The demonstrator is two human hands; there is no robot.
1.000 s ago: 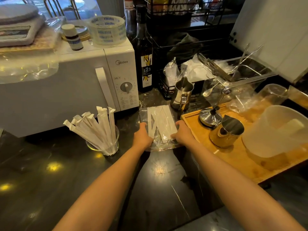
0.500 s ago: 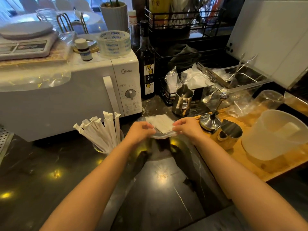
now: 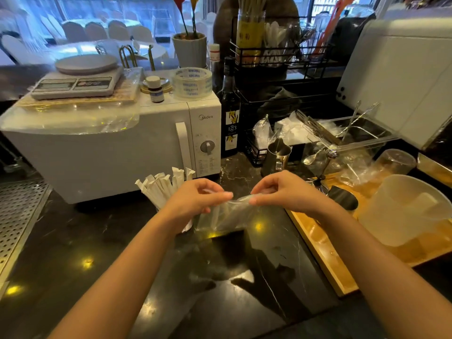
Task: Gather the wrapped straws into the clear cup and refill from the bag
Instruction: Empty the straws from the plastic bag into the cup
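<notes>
A clear plastic bag [image 3: 227, 215] hangs above the dark counter, with a few white wrapped straws faintly visible inside. My left hand [image 3: 195, 199] pinches its top left edge and my right hand [image 3: 281, 192] pinches its top right edge. Several paper-wrapped straws [image 3: 161, 187] fan out of the clear cup [image 3: 187, 226], which stands just behind my left wrist and is mostly hidden by it.
A white microwave [image 3: 110, 152] stands behind the cup, with a scale, tape roll and small bottle on top. A syrup bottle [image 3: 230, 113] and steel pitcher [image 3: 277, 155] sit behind the bag. A wooden tray [image 3: 325, 255] with a plastic jug [image 3: 403, 211] lies at the right.
Both hands have lifted the bag off the counter and raised it, so it now hangs by its top edge. The camera has tilted upward.
</notes>
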